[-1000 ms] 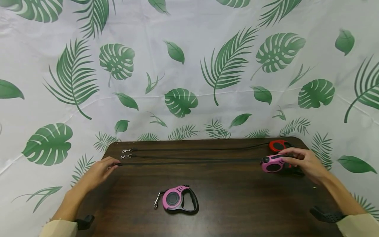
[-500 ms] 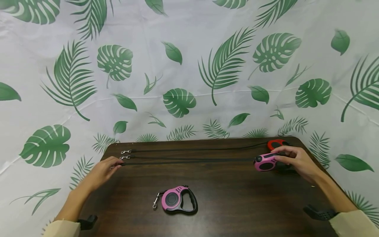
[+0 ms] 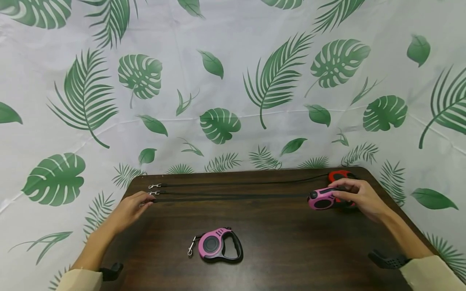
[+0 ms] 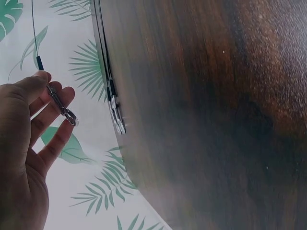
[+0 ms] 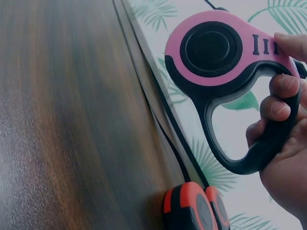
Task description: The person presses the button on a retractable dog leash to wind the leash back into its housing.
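Note:
My right hand grips the black handle of a pink retractable dog leash, held above the table's right side. Its dark cord stretches leftward, nearly straight, to my left hand. In the left wrist view, the thumb and fingers pinch the metal snap clip at the cord's end. Beneath the held leash, two red retractable leashes sit on the table, partly hidden in the head view by my right hand. Their cords run left and end in silver clips.
A second pink retractable leash lies at the middle front of the dark wooden table, its clip pointing left. Behind the table's back edge hangs a white cloth printed with green leaves.
My right hand has moved left with the pink leash. The left hand, still pinching the clip, has shifted slightly right. The other leashes stay in place on the table.

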`<act>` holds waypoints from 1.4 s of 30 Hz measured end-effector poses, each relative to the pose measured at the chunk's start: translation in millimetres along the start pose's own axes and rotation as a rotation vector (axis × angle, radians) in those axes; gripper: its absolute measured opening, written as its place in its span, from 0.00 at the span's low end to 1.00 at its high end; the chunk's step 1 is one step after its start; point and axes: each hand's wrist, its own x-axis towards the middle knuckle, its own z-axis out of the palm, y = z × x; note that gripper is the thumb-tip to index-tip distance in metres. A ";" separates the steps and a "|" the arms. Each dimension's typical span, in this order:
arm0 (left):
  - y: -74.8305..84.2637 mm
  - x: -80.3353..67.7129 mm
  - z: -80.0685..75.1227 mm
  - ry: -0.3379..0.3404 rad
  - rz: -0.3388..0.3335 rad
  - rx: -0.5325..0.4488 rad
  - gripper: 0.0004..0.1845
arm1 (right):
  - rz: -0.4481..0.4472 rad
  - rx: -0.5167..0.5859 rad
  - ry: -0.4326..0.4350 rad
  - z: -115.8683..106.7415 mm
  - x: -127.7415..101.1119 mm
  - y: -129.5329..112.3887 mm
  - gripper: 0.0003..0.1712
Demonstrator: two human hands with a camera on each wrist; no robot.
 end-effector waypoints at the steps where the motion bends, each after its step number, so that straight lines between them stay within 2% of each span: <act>1: 0.7 0.1 0.3 -0.002 -0.002 -0.002 0.19 | -0.004 0.002 -0.004 0.8 0.5 0.0 0.12; 5: 2.7 0.2 1.1 -0.012 0.002 -0.016 0.15 | -0.011 -0.007 -0.014 4.3 2.5 0.4 0.12; 9: 3.3 1.0 1.3 -0.015 0.006 -0.029 0.04 | -0.010 0.011 -0.019 7.3 3.8 -1.2 0.12; 13: 4.2 2.7 1.6 -0.016 -0.003 -0.026 0.05 | -0.003 0.031 -0.033 10.5 5.1 -4.6 0.13; 16: 5.2 3.6 2.5 -0.019 -0.003 -0.017 0.10 | 0.003 0.044 -0.048 13.0 6.7 -6.7 0.14; 19: 6.1 3.8 3.8 -0.023 0.001 -0.015 0.04 | 0.007 0.051 -0.061 15.7 8.1 -8.8 0.13; 24: 8.1 5.1 4.9 -0.031 -0.005 -0.016 0.14 | -0.003 0.065 -0.078 20.0 10.1 -10.2 0.13; 31: 13.9 11.0 6.5 -0.023 -0.001 -0.034 0.05 | -0.034 0.088 -0.083 26.9 12.4 -11.7 0.13; 35: 15.8 15.4 9.8 -0.017 0.007 -0.037 0.18 | -0.037 0.072 -0.077 30.5 14.0 -12.8 0.13; 38: 16.5 18.1 12.3 0.000 0.030 -0.038 0.06 | -0.027 0.062 -0.070 33.2 16.2 -14.0 0.13; 39: 17.1 19.2 12.8 0.008 0.039 -0.040 0.06 | -0.021 0.065 -0.071 34.1 17.1 -14.5 0.13; 42: 19.0 22.5 14.7 0.029 0.065 -0.054 0.25 | 0.002 0.082 -0.068 37.5 19.1 -15.0 0.14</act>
